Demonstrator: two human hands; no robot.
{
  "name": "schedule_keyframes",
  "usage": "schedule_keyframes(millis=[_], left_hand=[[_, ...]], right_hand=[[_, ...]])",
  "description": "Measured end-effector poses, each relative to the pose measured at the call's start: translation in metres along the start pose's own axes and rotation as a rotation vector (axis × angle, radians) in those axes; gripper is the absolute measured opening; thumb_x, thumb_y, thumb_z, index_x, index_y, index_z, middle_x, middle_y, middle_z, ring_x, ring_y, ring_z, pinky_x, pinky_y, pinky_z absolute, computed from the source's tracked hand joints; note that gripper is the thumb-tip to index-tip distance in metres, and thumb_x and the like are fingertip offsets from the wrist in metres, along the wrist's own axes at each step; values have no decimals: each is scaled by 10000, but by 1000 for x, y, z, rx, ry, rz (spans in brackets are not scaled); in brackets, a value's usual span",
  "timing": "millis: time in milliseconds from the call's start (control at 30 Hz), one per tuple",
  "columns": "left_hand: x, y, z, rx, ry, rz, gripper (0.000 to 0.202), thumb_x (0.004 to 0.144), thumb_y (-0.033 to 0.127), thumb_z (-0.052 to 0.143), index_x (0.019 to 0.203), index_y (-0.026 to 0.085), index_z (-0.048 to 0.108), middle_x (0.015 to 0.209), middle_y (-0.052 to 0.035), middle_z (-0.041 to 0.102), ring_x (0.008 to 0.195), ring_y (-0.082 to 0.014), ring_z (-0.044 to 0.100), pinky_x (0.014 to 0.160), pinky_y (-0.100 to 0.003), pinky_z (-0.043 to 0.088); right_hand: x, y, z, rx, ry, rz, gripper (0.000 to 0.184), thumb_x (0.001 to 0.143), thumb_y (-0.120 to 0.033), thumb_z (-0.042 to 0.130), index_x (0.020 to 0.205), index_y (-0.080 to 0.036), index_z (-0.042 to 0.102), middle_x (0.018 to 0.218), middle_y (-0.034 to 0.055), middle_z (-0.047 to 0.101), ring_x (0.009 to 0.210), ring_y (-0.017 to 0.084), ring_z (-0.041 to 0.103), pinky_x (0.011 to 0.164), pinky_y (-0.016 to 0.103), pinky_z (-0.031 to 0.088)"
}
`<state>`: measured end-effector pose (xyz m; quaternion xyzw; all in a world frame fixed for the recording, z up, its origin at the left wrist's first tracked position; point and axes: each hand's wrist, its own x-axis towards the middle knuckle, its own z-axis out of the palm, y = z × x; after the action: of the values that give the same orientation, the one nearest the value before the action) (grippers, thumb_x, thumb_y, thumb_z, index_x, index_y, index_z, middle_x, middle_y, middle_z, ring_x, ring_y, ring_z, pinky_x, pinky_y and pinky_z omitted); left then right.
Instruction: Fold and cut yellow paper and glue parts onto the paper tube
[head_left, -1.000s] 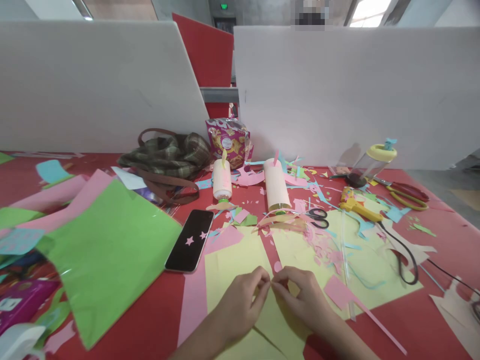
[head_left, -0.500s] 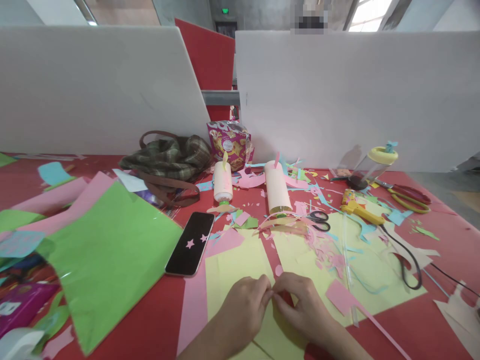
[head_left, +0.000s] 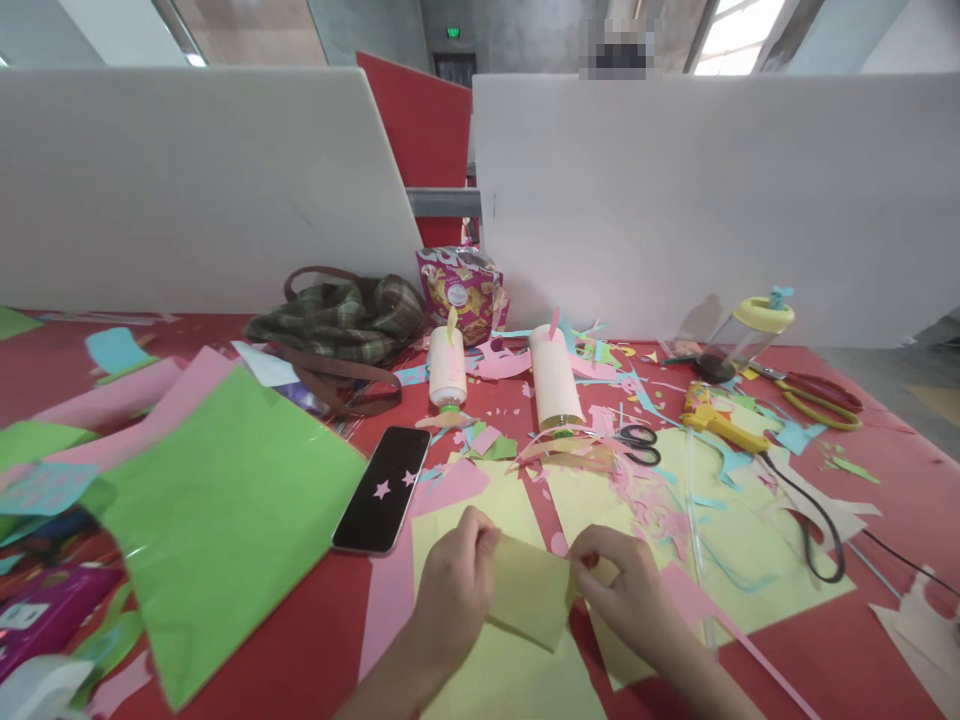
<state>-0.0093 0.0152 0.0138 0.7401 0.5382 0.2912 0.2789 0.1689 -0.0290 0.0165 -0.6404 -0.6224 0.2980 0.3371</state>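
Low in the middle of the view, both my hands hold up one piece of pale yellow paper (head_left: 529, 600). My left hand (head_left: 450, 595) pinches its left edge with fingers closed, and my right hand (head_left: 630, 595) pinches its right top corner. The piece hangs stretched between them, just above larger yellow sheets (head_left: 480, 520) lying on the red table (head_left: 315, 640). A black phone (head_left: 382, 488) with two pink stars on it lies just left of my left hand.
A big green sheet (head_left: 217, 520) and pink paper cover the left. Two cream rolls (head_left: 555, 378), black scissors (head_left: 637, 445), a yellow glue gun (head_left: 720, 420) with its cord, red scissors (head_left: 817, 392), a plaid bag (head_left: 337, 320) and paper scraps lie beyond. White partitions (head_left: 675, 200) stand behind.
My hands were pinched together at one point on the yellow paper. They have moved apart and lifted a separate yellow piece, now spread between them.
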Motion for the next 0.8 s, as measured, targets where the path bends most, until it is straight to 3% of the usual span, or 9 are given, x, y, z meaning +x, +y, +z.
schedule_keyframes(millis=[167, 267, 367, 467, 567, 667, 800], left_hand=[[6, -1, -3, -166, 37, -182, 213, 804, 318, 346, 624, 205, 331, 477, 72, 294, 395, -93, 276, 404, -208, 219], [8, 2, -5, -258, -11, -244, 242, 788, 350, 364, 601, 204, 315, 475, 75, 266, 402, -89, 258, 404, -203, 207], [8, 5, -5, -320, -50, -267, 268, 784, 368, 361, 582, 203, 297, 477, 76, 241, 410, -85, 249, 410, -199, 202], [9, 5, -5, -336, -58, -279, 277, 774, 377, 372, 575, 203, 289, 479, 75, 244, 415, -86, 254, 414, -198, 207], [10, 4, -5, -363, -67, -308, 279, 761, 390, 391, 578, 203, 293, 482, 72, 279, 426, -92, 295, 422, -196, 243], [11, 5, -5, -411, -76, -342, 284, 758, 406, 394, 585, 202, 300, 495, 67, 314, 440, -95, 329, 431, -196, 275], [11, 6, -5, -427, -65, -356, 285, 750, 399, 412, 583, 202, 291, 490, 77, 268, 430, -87, 296, 421, -191, 251]], right_hand=[[2, 6, -6, -24, 104, 52, 107, 699, -147, 415, 627, -186, 483, 587, 2, 551, 558, 129, 514, 547, 242, 418], [1, 8, -1, -38, 153, -23, 112, 764, -172, 386, 689, -190, 468, 629, 13, 544, 577, 130, 519, 542, 244, 426], [-2, 9, 5, -65, 184, -132, 116, 781, -164, 385, 865, -188, 462, 767, 47, 547, 660, 140, 530, 583, 260, 455], [-5, 9, 8, -155, 130, -250, 314, 726, -175, 483, 1033, -189, 418, 1028, 114, 485, 907, 203, 499, 721, 330, 467], [-6, 7, 9, -284, 5, -376, 457, 647, -184, 582, 1075, -210, 428, 1207, 130, 361, 1104, 288, 350, 839, 428, 411], [-7, 6, 8, -374, -48, -454, 453, 649, -153, 580, 1075, -230, 447, 1251, 121, 319, 1139, 317, 283, 839, 471, 399], [-6, 5, 6, -376, -22, -451, 370, 699, -140, 531, 1056, -208, 461, 1210, 130, 368, 1106, 286, 328, 829, 457, 414]])
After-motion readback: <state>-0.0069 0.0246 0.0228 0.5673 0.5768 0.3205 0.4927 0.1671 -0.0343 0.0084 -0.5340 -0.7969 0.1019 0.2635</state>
